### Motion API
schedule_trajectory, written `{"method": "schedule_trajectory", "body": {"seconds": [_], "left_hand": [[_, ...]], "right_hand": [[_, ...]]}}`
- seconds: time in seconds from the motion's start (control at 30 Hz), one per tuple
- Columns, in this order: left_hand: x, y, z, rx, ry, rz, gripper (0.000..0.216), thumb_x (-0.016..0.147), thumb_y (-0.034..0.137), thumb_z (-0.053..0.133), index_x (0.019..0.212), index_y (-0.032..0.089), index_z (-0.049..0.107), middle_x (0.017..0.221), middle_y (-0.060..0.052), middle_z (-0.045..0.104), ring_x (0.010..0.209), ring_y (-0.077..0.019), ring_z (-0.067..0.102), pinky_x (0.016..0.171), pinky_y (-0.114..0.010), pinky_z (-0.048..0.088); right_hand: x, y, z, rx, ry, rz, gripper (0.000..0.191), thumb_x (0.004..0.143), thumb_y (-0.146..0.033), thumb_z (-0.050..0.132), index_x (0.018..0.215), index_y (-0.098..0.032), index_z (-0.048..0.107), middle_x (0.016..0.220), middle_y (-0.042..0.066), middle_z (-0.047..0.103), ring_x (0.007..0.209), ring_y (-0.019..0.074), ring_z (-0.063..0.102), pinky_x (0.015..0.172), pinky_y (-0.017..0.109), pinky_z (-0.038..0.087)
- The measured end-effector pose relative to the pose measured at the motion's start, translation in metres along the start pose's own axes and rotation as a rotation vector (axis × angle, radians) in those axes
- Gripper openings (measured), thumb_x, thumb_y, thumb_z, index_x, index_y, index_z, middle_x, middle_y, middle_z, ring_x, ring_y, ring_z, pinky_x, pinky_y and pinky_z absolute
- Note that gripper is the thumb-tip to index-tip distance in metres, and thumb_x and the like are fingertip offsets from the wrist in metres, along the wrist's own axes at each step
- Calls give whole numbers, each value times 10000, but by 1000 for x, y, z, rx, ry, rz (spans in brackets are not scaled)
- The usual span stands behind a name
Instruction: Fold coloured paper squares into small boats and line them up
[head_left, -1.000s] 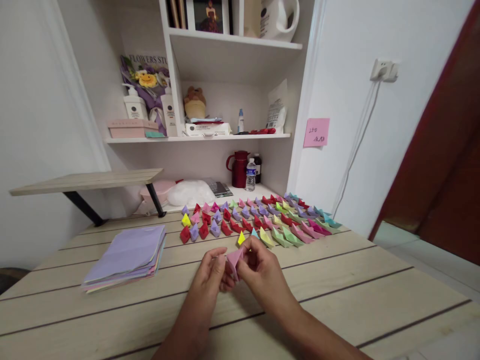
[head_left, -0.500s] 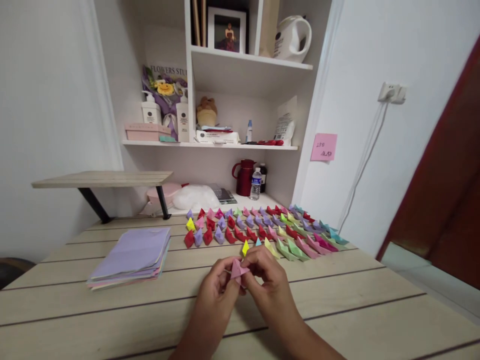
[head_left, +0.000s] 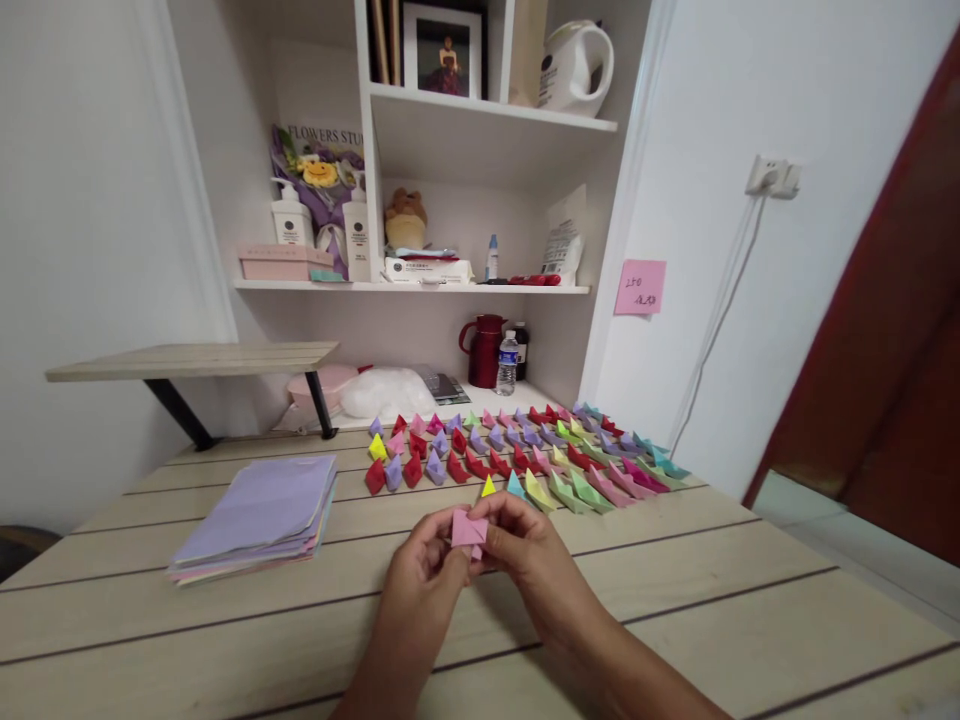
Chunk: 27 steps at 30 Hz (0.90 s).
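Note:
Between both hands, above the front middle of the table, is a small folded piece of pink paper (head_left: 469,530), squarish with a diagonal crease. My left hand (head_left: 431,565) pinches its left and lower edge between thumb and fingers. My right hand (head_left: 521,540) grips its right side, thumb in front and fingers behind. The fingertips behind the paper are partly hidden. Just beyond the hands stand rows of small folded paper boats (head_left: 499,463) in red, purple, pink, green, yellow and blue.
A stack of coloured paper sheets (head_left: 255,510), purple on top, lies on the slatted wooden table (head_left: 225,650) at left. Behind it rises a small raised shelf (head_left: 195,360) on black legs. At the back are a red jug (head_left: 486,352) and a water bottle (head_left: 508,363).
The pink paper has gone from a pointed, triangular look to a flatter, squarish one as my fingers shifted on it. The camera view has moved slightly.

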<state>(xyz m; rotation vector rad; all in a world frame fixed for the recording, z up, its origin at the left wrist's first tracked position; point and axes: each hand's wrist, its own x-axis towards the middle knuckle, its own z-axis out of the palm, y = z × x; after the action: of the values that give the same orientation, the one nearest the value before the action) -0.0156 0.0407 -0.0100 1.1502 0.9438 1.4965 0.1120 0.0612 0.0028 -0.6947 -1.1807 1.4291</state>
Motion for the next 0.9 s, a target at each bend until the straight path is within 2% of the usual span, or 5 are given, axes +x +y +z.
{"method": "schedule_trajectory", "body": {"seconds": [0.2,0.4,0.6,0.8,0.9], "left_hand": [[5,1,-8,-22,-72,-72,509,712,651,679,817,156,727,673,-42,655,672,-186,573,718,-328,472],[0,1,-15,7,-61,-200,362,710,503,773,722,151,690,653,1,600,632,-116,468,644,-248,377],[-4,6,-14,-18,-44,-229,343,703,458,789,629,165,627,639,8,590,667,-119,482,674,-244,368],[0,8,-15,-103,3,-253,360,629,470,829,664,157,653,610,27,570,616,-97,450,665,-240,382],[1,8,-15,-137,19,-269,386,603,479,842,680,151,654,620,26,574,610,-95,453,681,-254,406]], "right_hand": [[1,0,-3,-82,-4,-33,195,687,-322,783,789,-188,686,661,-22,629,564,132,574,584,281,495],[1,7,-4,-170,18,-91,80,694,-234,735,736,-180,693,651,-28,599,559,112,524,543,246,440],[-1,2,-1,-115,12,-48,250,674,-300,793,874,-202,679,654,-49,579,576,109,526,538,230,459],[-3,-5,1,-44,-55,50,411,748,-527,739,943,-168,691,739,23,678,639,154,644,629,300,549],[-3,-5,2,-35,-65,96,529,798,-649,638,931,-138,680,689,38,673,568,146,635,576,291,544]]}}
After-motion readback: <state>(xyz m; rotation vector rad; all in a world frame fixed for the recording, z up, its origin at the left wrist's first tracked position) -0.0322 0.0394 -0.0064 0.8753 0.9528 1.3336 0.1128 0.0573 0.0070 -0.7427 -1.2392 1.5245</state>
